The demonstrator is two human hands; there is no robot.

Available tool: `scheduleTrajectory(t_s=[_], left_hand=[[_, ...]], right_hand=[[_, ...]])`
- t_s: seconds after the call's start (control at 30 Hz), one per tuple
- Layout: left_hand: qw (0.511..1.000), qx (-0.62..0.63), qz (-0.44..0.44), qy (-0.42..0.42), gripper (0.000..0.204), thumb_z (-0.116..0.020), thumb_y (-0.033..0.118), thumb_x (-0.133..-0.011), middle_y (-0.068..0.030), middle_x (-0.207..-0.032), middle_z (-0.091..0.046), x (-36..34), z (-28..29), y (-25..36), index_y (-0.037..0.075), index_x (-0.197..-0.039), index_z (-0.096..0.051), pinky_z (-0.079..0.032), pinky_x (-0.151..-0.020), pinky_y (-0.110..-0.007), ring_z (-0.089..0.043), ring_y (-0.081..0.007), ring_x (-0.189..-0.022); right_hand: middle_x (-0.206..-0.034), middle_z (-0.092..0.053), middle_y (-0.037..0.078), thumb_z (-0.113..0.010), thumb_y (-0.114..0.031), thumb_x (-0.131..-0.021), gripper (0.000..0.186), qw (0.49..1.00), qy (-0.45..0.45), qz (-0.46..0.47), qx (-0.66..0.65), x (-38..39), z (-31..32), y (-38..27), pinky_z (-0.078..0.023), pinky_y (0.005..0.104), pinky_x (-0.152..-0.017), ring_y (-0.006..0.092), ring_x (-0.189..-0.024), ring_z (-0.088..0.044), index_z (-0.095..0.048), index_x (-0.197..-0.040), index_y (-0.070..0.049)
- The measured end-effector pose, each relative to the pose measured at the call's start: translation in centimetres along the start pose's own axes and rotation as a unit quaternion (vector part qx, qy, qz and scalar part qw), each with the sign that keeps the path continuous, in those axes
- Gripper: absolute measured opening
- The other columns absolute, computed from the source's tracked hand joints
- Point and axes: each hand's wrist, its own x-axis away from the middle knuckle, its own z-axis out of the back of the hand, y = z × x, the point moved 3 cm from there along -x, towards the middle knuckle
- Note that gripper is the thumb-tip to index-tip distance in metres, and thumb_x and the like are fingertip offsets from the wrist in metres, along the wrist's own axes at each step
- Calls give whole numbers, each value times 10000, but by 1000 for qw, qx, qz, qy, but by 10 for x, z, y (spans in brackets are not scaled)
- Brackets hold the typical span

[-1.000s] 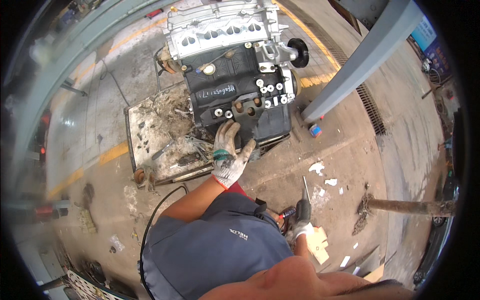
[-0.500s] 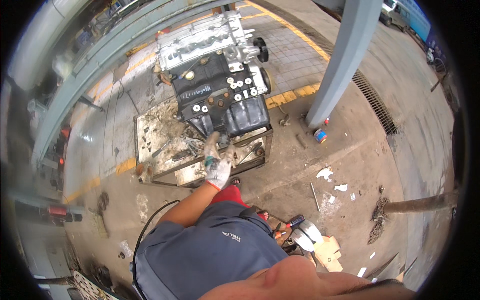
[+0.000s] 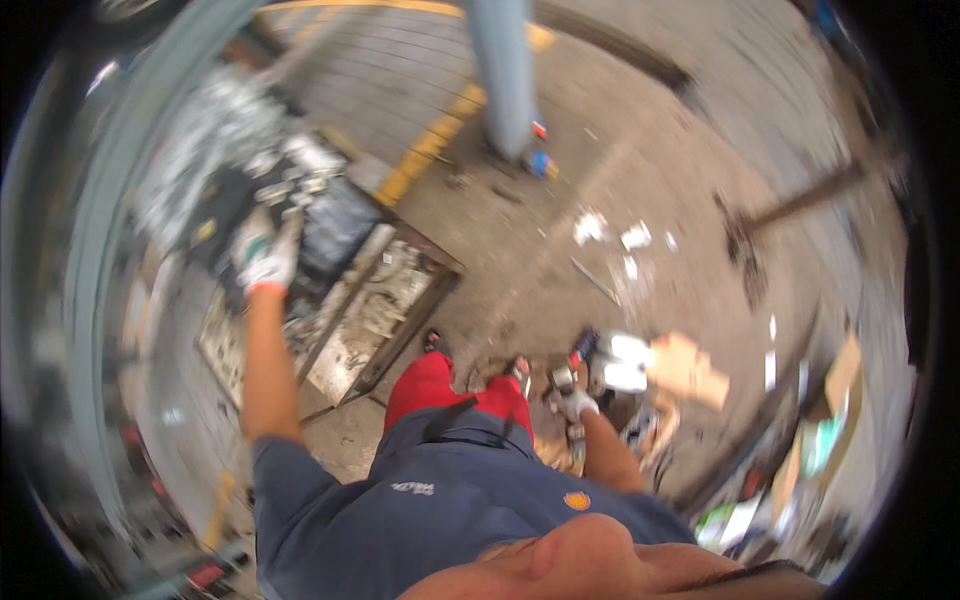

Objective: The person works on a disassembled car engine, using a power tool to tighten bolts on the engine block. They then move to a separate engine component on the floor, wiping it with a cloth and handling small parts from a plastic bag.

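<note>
the left glove (image 3: 265, 252) is off-white with a green patch and an orange-red cuff, the right glove (image 3: 577, 403) whitish, the tool (image 3: 563, 379) dull grey. silver and black divide the engine (image 3: 335, 225) — white dots its dark part. trousers (image 3: 415, 386) are plain red, the shirt (image 3: 470, 480) slate blue — its emblem (image 3: 577, 501) yellow and red.
</note>
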Motion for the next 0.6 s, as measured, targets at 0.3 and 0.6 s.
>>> scheduleTrajectory(t_s=[0.3, 0.6], left_hand=[[992, 124, -29, 13, 710, -628, 412, -998, -250, -1530, -432, -1, -49, -34, -39, -1500, -407, -361, -1157, -416, -473, -341, -1360], [968, -95, -35, -231, 576, -220, 352, -1103, -112, -1709, -118, -12, -85, -174, 117, -1628, -243, -181, -1259, -425, -255, -292, -1532]], right_hand=[[-1331, -642, 234, -755, -334, -803, 652, 993, -2, -114, 15, -126, -40, 17, -527, 461, -999, 382, -1242, -623, -573, -1362, -53], [-1330, -655, 202, -679, -600, -862, 707, 970, -105, -203, 78, -324, -88, 53, -515, 469, -1029, 352, -1238, -639, -662, -1308, -52]])
